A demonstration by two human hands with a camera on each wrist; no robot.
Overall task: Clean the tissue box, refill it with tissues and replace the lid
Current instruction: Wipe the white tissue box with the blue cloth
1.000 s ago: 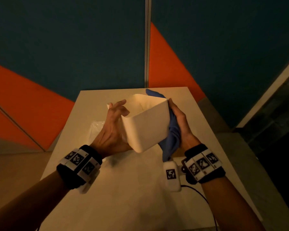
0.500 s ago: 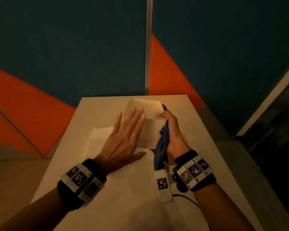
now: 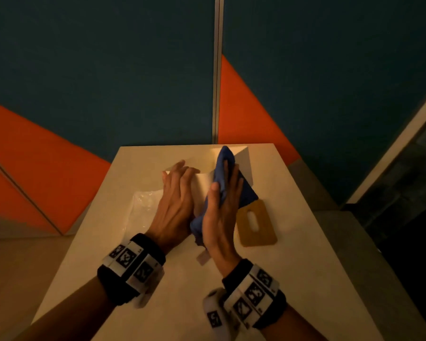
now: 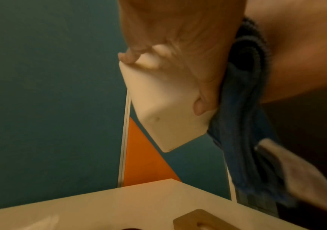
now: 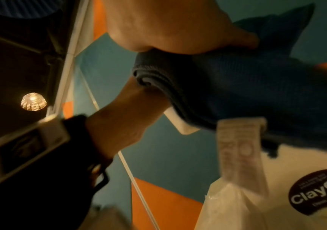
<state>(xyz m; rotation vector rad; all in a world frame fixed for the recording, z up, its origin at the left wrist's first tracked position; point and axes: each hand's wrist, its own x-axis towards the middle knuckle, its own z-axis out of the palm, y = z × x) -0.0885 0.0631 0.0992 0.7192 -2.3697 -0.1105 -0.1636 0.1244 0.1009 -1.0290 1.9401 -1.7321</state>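
I hold the white tissue box (image 3: 203, 183) up off the table, tilted, with no lid on it. My left hand (image 3: 176, 193) lies along its left face; in the left wrist view its fingers (image 4: 131, 56) hook over one edge of the box (image 4: 158, 101) and the thumb sits on another face. My right hand (image 3: 223, 200) presses a blue cloth (image 3: 223, 163) against the box's right side, thumb over the cloth (image 5: 257, 93). The wooden lid (image 3: 256, 222) with an oval slot lies flat on the table to the right.
A clear plastic tissue pack (image 3: 143, 207) lies on the white table (image 3: 182, 279) left of my hands. The cloth's white label (image 3: 203, 258) dangles below my right palm. A teal and orange wall stands close behind the table's far edge.
The box has been turned between my hands and moved away from me. My right hand has slid the cloth up along its side. The wooden lid has come into view.
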